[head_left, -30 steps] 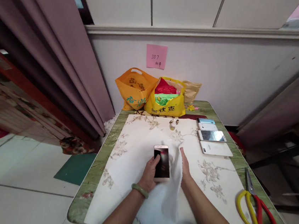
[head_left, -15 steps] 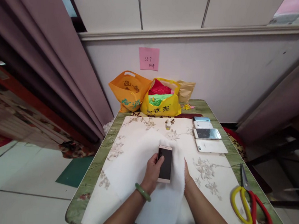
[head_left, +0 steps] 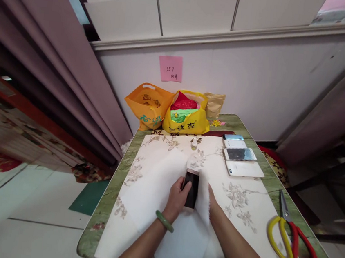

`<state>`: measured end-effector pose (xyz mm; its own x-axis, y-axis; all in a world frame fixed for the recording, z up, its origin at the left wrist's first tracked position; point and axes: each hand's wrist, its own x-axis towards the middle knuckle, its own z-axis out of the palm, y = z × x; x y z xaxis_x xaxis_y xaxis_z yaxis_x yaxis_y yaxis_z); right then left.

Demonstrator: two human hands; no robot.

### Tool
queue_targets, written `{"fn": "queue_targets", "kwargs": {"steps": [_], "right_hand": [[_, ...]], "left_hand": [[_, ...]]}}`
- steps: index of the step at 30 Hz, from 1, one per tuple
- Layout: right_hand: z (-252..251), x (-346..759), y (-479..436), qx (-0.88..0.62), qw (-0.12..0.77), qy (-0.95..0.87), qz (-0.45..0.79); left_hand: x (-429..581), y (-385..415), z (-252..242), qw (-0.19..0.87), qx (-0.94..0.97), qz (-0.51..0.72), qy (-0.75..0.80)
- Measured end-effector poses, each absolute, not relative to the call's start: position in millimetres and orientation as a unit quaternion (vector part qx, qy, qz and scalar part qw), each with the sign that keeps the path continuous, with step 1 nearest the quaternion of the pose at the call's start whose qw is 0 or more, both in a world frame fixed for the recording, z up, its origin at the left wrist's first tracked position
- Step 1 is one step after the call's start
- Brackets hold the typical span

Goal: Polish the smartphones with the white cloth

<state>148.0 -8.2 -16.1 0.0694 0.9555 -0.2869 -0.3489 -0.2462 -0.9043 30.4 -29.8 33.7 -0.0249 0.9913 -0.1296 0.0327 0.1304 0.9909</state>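
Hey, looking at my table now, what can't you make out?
All in the head view:
Right hand: its fingers are hidden by the white cloth, so their grip can't be told.
Held phone: its back faces away from the camera; the left hand partly covers its edge.
Small bottle: too small to read any label.
Yellow bag: its front wall hides the lower contents.
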Motion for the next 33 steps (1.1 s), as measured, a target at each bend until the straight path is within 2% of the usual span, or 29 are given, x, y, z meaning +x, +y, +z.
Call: {"fn": "queue_targets", "kwargs": {"steps": [4, 9, 13, 19, 27, 33], "right_hand": [[-7, 145, -10, -0.446, 0.532, -0.25, 0.674], [-5, 141, -12, -0.449, 0.552, -0.239, 0.661], [-3, 141, -13, -0.484, 0.533, -0.273, 0.638], [-1, 137, -14, -0.521, 0.558, -0.331, 0.556], [-4, 131, -20, -0.46, 0.559, -0.435, 0.536], [-5, 134, -21, -0.466, 0.544, -0.399, 0.573]], "left_hand": [[28, -27, 39, 0.447, 0.547, 0.415, 0.574], [25, -18, 41, 0.423, 0.584, 0.387, 0.575], [26, -13, 39, 0.401, 0.592, 0.387, 0.582], [32, -2, 40, 0.355, 0.559, 0.44, 0.607], [34, 32, 43, 0.305, 0.483, 0.514, 0.64], [28, 21, 49, 0.318, 0.538, 0.483, 0.613]]}}
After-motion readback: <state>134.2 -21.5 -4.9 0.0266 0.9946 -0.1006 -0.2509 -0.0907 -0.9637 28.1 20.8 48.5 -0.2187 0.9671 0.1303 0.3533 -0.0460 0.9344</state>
